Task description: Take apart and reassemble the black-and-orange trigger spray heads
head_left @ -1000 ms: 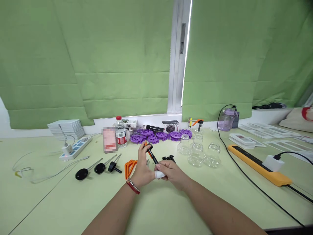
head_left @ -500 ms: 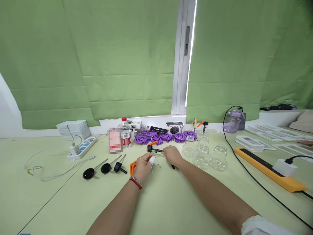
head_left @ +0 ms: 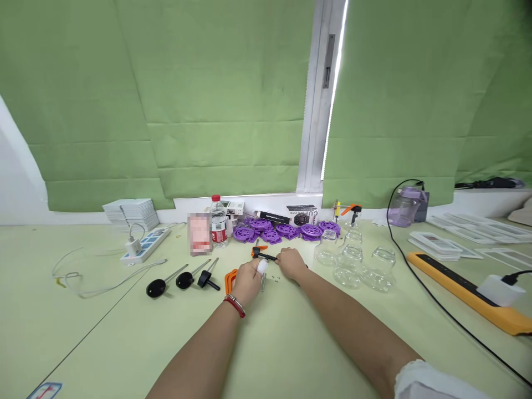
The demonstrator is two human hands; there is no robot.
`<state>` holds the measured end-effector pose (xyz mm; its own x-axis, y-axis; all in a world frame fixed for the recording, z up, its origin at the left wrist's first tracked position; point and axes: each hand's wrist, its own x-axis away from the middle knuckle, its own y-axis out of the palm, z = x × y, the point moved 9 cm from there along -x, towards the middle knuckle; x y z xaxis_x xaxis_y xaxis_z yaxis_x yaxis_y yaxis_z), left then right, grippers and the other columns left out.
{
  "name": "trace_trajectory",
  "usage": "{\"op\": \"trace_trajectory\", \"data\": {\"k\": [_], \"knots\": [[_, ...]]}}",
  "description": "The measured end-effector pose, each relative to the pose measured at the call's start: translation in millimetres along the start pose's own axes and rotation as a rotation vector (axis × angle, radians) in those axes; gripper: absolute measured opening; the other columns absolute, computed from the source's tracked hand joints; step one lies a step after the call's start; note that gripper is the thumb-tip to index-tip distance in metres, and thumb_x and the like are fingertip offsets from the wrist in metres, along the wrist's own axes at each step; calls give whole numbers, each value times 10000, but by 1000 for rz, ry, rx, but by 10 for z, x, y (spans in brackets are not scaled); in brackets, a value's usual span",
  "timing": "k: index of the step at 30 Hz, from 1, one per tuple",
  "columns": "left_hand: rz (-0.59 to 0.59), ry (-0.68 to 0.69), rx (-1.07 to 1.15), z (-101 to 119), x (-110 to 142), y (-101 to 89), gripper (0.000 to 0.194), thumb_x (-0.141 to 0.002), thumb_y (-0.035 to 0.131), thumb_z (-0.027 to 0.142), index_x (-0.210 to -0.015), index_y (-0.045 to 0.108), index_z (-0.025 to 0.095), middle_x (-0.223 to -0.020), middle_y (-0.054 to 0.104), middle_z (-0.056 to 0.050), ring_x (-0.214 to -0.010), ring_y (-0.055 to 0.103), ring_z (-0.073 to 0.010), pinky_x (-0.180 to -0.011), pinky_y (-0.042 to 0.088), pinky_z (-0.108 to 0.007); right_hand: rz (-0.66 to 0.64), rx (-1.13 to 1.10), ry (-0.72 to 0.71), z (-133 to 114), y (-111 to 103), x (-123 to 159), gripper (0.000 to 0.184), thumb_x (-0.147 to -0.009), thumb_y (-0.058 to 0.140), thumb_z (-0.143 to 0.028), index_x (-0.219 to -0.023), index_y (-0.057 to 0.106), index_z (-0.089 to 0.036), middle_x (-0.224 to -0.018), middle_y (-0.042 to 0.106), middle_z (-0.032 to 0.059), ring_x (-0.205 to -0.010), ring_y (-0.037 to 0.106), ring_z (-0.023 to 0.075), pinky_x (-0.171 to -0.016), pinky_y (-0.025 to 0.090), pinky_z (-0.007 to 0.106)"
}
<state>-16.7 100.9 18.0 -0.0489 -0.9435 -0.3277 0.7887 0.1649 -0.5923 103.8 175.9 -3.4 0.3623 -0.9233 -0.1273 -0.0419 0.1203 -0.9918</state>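
My right hand is closed round the end of a small black tool with an orange lever, holding it low over the table in front of the purple discs. Just left of it, my left hand is curled, with a white bandage on one fingertip. A thin metal pin sticks down from its fingers. A few tiny dark screws lie on the table between the hands. An orange plastic piece lies by my left wrist.
Several clear glass jars stand to the right, and purple discs and a water bottle sit behind. Three black knobbed rods lie to the left. A white power strip and an orange power strip flank the area.
My hands have come apart. The right hand carried the black and orange tool away from me and lowered it towards the table; the left hand sank to the table with the pin.
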Motion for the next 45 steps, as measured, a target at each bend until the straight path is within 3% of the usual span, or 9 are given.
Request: {"op": "trace_trajectory", "data": {"k": [9, 14, 17, 19, 23, 27, 32, 39, 45], "knots": [[39, -57, -109, -49, -18, -61, 256, -780, 420, 277, -540, 440, 192, -491, 392, 31, -480, 349, -114, -499, 235, -238, 32, -56, 11, 22, -21, 43, 252, -871, 479, -288, -932, 677, -145, -995, 627, 130, -959, 551, 235, -789, 340, 312], [264, -257, -241, -314, -35, -511, 209, -741, 454, 275, -550, 407, 206, -519, 411, 11, -530, 414, -155, -518, 244, -260, 81, -115, 21, 48, -122, 138, 238, -879, 454, -251, -983, 647, -158, -1026, 607, 118, -980, 531, 223, -807, 332, 302], [466, -333, -477, -376, 3, -888, 100, -734, 478, 271, -659, 485, 206, -698, 557, -51, -699, 514, -221, -602, 314, -303, 98, -155, 9, 35, -165, 220, 241, -873, 455, -218, -1027, 633, -169, -1021, 608, 109, -968, 532, 208, -810, 328, 288], [521, -348, -628, -388, 8, -1024, 87, -710, 502, 230, -781, 540, 196, -873, 605, -93, -859, 532, -272, -704, 344, -353, 102, -178, -9, 10, -177, 281, 238, -869, 456, -202, -1018, 639, -181, -1009, 613, 96, -956, 534, 195, -805, 327, 275], [412, -469, -693, -602, -10, -1029, 252, -712, 511, 211, -951, 575, 163, -1057, 586, -161, -1002, 504, -332, -813, 340, -443, 109, -233, -73, -80, -178, 421, 210, -848, 466, -162, -913, 664, -185, -962, 622, 72, -921, 536, 178, -788, 328, 263], [342, -546, -703, -758, 4, -1000, 283, -713, 501, 198, -979, 584, 148, -1088, 579, -188, -1026, 500, -345, -812, 356, -483, 135, -253, -145, -218, -165, 578, 201, -842, 462, -147, -828, 660, -169, -917, 614, 71, -896, 520, 180, -778, 325, 277], [278, -557, -718, -804, -4, -976, 322, -707, 492, 190, -1005, 597, 132, -1103, 582, -198, -1035, 509, -341, -781, 407, -467, 210, -190, -253, -476, -161, 722, 242, -872, 411, -139, -877, 650, -170, -888, 600, 72, -880, 490, 185, -784, 319, 299], [185, -618, -758, -897, -24, -923, 324, -688, 520, 178, -993, 622, 140, -1056, 610, -180, -1011, 541, -335, -738, 459, -431, 242, -79, -466, -807, -148, 775, 284, -848, 423, -92, -1044, 611, -173, -964, 616, 79, -918, 467, 214, -791, 327, 338], [169, -621, -753, -914, -25, -906, 334, -713, 518, 180, -1030, 622, 171, -1081, 608, -171, -1024, 548, -332, -734, 470, -416, 306, -90, -443, -921, -162, 675, 250, -856, 418, -123, -1020, 604, -146, -1234, 537, 105, -1142, 390, 246, -920, 284, 372]]}}
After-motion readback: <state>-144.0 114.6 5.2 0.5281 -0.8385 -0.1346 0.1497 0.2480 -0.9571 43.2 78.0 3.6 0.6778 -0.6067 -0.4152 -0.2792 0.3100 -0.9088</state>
